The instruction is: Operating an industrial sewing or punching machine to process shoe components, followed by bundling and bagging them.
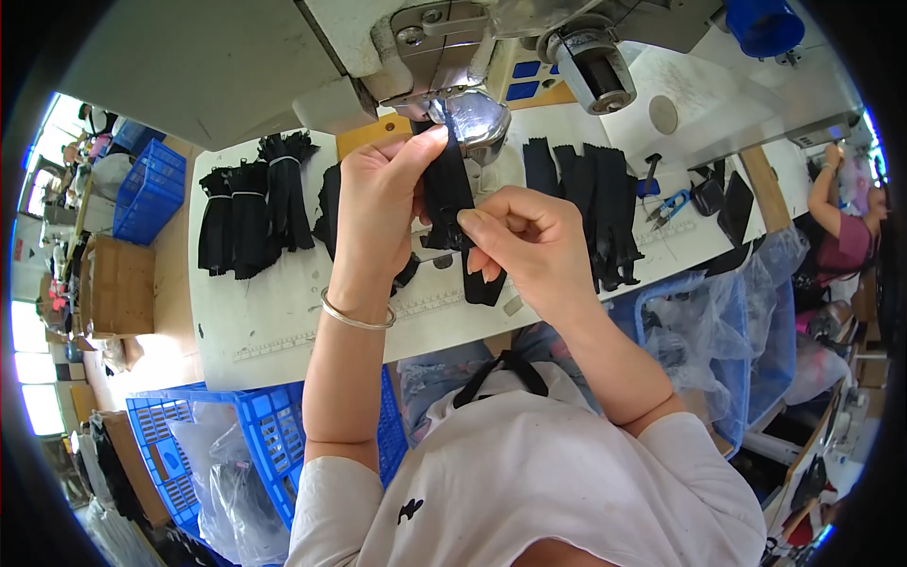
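Note:
A black fabric strip (pixel 446 184) hangs between my hands, just in front of the sewing machine's (pixel 439 57) shiny metal lower part. My left hand (pixel 385 180) pinches its upper end between thumb and fingers. Lower down, my right hand (pixel 529 241) is closed on the same strip, thumb on top and fingers curled under. A loose black end (pixel 483 288) dangles below the right fingertips. Whether the strip is one piece or two layers I cannot tell. A silver bangle (pixel 357 312) circles my left wrist.
Tied black bundles (pixel 248 213) lie left on the white table (pixel 283 312); loose black strips (pixel 605 208) lie right, near blue thread snips (pixel 673 206). Blue crates (pixel 269 425) with plastic bags stand below the table. A thread spool (pixel 597 71) hangs above. Another person (pixel 841 222) works far right.

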Motion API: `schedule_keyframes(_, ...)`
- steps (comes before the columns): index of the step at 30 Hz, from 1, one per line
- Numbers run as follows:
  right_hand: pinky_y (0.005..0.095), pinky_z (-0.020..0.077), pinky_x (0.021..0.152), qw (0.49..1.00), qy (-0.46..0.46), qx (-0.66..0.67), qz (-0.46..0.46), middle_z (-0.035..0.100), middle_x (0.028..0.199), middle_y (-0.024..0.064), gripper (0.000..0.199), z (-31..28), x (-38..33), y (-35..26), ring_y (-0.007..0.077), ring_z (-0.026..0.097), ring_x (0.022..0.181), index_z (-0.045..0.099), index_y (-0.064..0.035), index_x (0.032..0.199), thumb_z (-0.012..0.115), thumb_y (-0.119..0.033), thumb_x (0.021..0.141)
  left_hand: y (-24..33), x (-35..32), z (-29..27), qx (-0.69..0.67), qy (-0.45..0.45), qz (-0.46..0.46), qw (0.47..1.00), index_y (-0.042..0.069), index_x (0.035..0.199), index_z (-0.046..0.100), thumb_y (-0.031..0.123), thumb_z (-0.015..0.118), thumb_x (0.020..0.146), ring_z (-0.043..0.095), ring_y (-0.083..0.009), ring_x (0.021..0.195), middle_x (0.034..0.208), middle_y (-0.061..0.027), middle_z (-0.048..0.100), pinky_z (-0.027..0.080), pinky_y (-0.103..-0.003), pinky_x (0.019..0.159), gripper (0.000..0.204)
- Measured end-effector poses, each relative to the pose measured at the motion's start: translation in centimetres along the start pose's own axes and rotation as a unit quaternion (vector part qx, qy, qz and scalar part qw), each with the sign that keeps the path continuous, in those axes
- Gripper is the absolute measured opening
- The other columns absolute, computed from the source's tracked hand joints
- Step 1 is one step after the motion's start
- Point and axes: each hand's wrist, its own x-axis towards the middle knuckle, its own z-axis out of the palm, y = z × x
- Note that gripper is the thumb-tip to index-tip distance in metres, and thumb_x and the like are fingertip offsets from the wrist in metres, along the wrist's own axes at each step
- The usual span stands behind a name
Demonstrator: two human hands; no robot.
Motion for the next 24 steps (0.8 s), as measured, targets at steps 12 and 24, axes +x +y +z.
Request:
schedule_keyframes(12, 0.0193, 0.0424, 0.049, 1.000, 0.013, -0.014, -0.001, 0.060, 0.063, 0.0012, 0.015, -0.2, -0.1, 0.7, 0.0044, 0.055, 0.055, 0.061, -0.0001, 0.079, 0.065, -0.012, 0.088, -0.2, -2.1, -0.4, 0.160, -0.005, -0.035, 0.986, 0.007, 0.062, 0.055, 0.028, 0.061, 0.091, 0.045, -0.0044, 0.043, 0.054, 0.0028, 0.049, 0.035, -0.020, 0.037, 0.036)
schedule_keyframes(24, 0.0198, 0.0451, 0.054, 0.998, 0.007, -0.060, 0.036, 0.064, 0.067, 0.0038, 0.014, -0.6, -0.2, 1.1, 0.0056, 0.057, 0.057, 0.061, 0.0020, 0.082, 0.063, -0.010, 0.089, -2.6, -4.5, -2.2, -0.116, -0.067, -0.074, 0.988, 0.007, 0.082, 0.057, 0.010, 0.063, 0.090, 0.056, -0.0077, 0.059, 0.071, -0.0015, 0.059, 0.045, -0.023, 0.046, 0.010)
